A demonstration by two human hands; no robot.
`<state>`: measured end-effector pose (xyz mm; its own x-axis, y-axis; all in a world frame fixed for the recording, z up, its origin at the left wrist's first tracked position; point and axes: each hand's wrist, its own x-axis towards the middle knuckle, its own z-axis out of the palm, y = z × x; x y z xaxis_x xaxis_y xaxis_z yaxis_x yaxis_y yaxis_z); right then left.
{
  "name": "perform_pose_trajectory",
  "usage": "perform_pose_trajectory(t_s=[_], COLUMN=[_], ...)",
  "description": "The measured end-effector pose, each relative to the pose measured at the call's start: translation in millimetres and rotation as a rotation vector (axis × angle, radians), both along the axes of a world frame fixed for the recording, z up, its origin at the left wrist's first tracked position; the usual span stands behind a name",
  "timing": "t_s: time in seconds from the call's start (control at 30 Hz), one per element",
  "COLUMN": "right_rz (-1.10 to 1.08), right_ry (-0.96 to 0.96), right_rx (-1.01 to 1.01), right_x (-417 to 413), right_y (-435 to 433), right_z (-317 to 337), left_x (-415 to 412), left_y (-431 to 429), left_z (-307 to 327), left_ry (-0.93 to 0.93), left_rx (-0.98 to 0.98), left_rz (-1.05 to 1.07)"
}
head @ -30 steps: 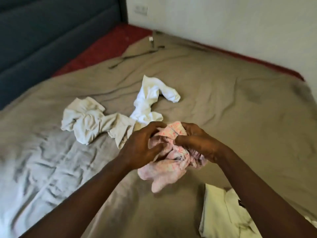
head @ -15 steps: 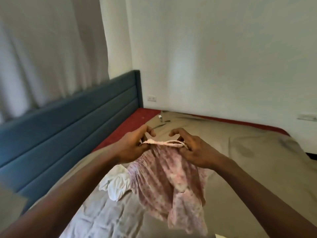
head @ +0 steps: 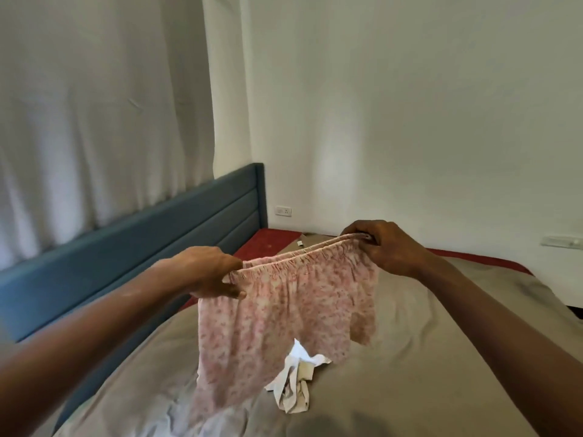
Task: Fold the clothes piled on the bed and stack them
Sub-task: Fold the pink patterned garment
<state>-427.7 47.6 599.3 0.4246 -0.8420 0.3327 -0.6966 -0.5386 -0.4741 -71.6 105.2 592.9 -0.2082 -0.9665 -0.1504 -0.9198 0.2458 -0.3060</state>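
— Item one: pink floral shorts. Location?
— Held up over the bed, hanging from the elastic waistband, which I see stretched between both hands.
— Hands?
— I read the left hand pinching the waistband's left end, the right hand curled round its right end.
— Item two?
— One white garment, crumpled on the bed, partly hidden by the shorts' hem. Behind, left: blue headboard.

Bedroom corner in soft daylight. A plain white wall meets a pale curtain on the left. Below the curtain runs a blue padded headboard. The bed has a wrinkled taupe sheet with a red edge showing. A wall socket sits beside the headboard.
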Motion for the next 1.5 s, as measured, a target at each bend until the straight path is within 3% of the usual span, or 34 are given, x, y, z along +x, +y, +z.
perform_pose_trajectory(t_s=[0.13, 0.23, 0.43, 0.53, 0.67, 0.73, 0.77, 0.8, 0.9, 1.03, 1.13, 1.23, 1.3, 1.4, 1.5], right_rz=[-0.046, -0.056, -0.013, -0.011, -0.048, -0.074, -0.094, -0.112, -0.175, -0.214, -0.260, -0.432, -0.491, -0.409, -0.400], right_ry=[-0.079, -0.177, -0.397, -0.468, -0.492, -0.539, -0.572, -0.607, -0.709, -0.858, -0.899, -0.984, -1.105, -1.290, -1.273], right_rx=[-0.025, -0.033, 0.032, 0.061, -0.042, -0.118, -0.136, -0.130, 0.037, 0.471, 0.637, 0.544, 0.390, 0.405, 0.412], right_x=[15.5, 24.6, 32.0, 37.8, 47.2, 47.0, 45.1, 43.6, 36.0, 25.2, 18.9, 39.8, 69.3, 115.1, 132.7], right_y=[4.7, 8.2, 14.1, 13.9, 13.9, 14.9, 14.0, 13.2, 4.9, 0.2, -4.2, -2.3, 10.7, 36.8, 57.5], right_z=[-5.3, -4.6, 2.0, 0.4, -2.1, 0.0, 0.7, 1.6, 1.8, -8.2, -21.6, -43.8, -67.6, -105.8, -135.1], left_x=[24.4, 47.4, 69.4, 72.6, 67.7, 64.5, 64.4, 66.0, 61.3, 58.7, 43.3, 6.3, -34.5, -108.5, -150.8], left_y=[-3.9, -10.9, -14.7, -22.7, -38.2, -44.5, -46.5, -47.2, -35.5, -41.3, -56.7, -60.2, -45.3, -14.3, 6.9], left_z=[8.4, 15.6, 26.5, 24.8, 21.2, 19.2, 18.3, 18.7, 20.3, 9.0, -16.7, -51.5, -71.8, -100.4, -121.7], left_ry=[0.217, 0.220, 0.957, 0.843, 0.344, 0.236, 0.282, 0.442, 1.137, 1.375, 1.524, 1.716, 1.840, 1.996, 1.961], left_rx=[-0.167, -0.143, 0.203, 0.160, -0.123, -0.243, -0.238, -0.167, 0.321, 0.385, 0.084, -0.340, -0.350, -0.312, -0.483], left_rz=[0.073, 0.076, 0.183, 0.187, 0.087, 0.041, 0.022, 0.013, -0.001, 0.118, 0.386, 0.575, 0.564, 0.455, 0.433])
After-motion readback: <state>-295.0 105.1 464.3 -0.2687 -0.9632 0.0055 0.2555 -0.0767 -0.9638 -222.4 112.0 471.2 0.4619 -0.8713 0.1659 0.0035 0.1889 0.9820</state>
